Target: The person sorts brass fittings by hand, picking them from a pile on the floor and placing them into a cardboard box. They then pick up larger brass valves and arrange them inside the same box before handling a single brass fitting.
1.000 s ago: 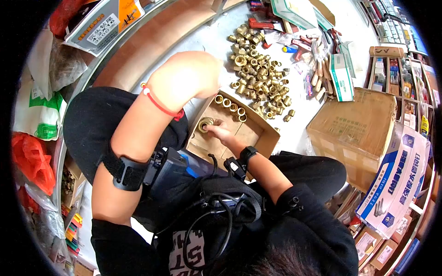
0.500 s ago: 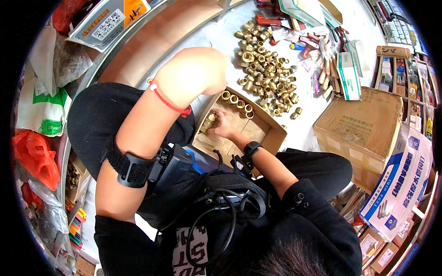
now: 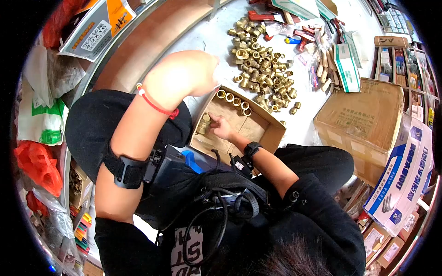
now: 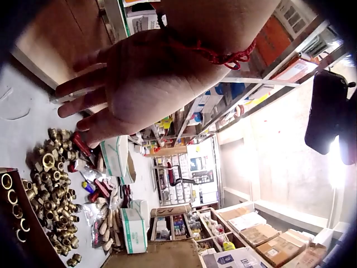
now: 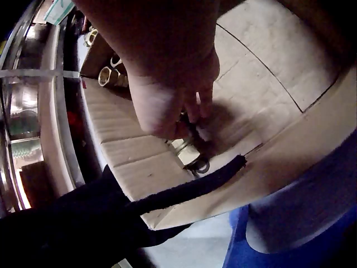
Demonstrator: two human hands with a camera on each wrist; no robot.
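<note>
Brass pipe fittings lie against the left wall of a shallow cardboard box. My right hand is inside the box, its fingertips right at these fittings. In the right wrist view a hexagonal brass fitting shows just beneath that hand, which hides part of it. A row of several ring-shaped brass fittings stands along the box's far wall. My left hand is bent at the wrist above the box's far left corner. Seen from the left wrist, its fingers are loosely extended with nothing in them.
Beyond the box lies a heap of brass fittings on the white surface. Wooden-handled tools and a green-and-white carton are behind it. A closed cardboard carton stands to the right. Shelving curves round the left side.
The right hand's fittings have gone from upright, ring end up, to lying against the left wall, and its fingers have drawn slightly apart from them. The left hand stays nearly in place.
</note>
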